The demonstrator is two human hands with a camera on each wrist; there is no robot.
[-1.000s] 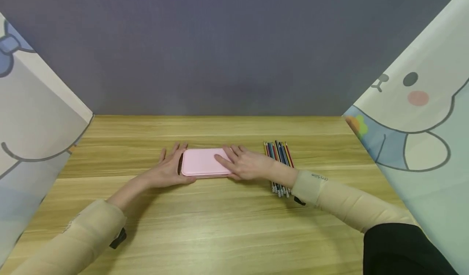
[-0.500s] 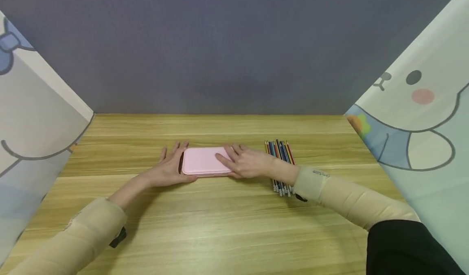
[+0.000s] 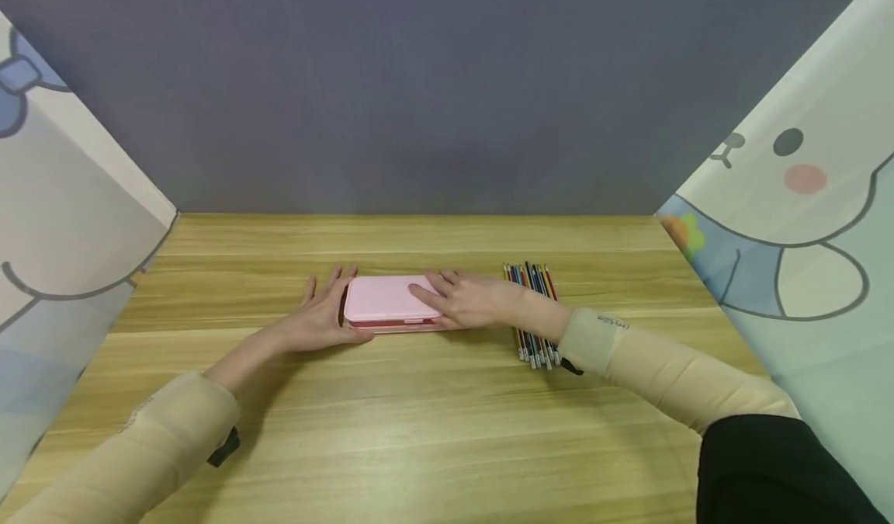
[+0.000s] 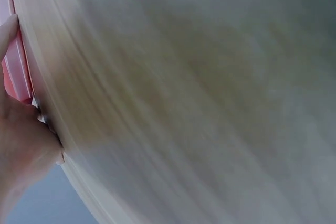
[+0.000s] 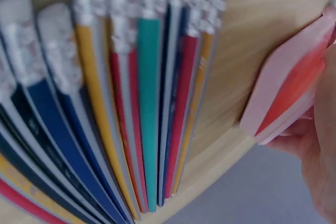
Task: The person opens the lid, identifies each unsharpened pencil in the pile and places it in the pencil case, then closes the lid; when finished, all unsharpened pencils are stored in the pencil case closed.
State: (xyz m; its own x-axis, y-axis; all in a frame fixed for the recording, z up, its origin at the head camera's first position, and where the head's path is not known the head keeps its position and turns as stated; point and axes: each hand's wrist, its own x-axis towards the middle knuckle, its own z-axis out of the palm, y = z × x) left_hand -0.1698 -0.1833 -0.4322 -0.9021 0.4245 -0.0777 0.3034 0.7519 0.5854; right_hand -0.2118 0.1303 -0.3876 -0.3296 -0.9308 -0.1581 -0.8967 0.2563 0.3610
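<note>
A pink pencil case (image 3: 384, 299) lies flat on the table, its lid parted slightly along the front so that a red inside shows. My left hand (image 3: 317, 322) braces the left end with spread, straight fingers, the thumb along the front edge. In the left wrist view, that thumb (image 4: 9, 32) presses the case's side. At the other end my right hand (image 3: 475, 300) grips the lid, fingers over the top and back. The right wrist view shows the gap in the case (image 5: 286, 87) as an orange-red wedge beside the hand.
A fanned bunch of coloured pencils (image 3: 534, 345) lies right of the case, eraser ends toward me, partly under my right forearm. A grey panel (image 3: 419, 105) stands behind the wooden table (image 3: 405, 431). Printed cartoon panels (image 3: 803, 221) flank both sides.
The lid of the pencil case has risen a little at the front, exposing the red inside. My right hand has shifted slightly up with it. The left hand stays in place.
</note>
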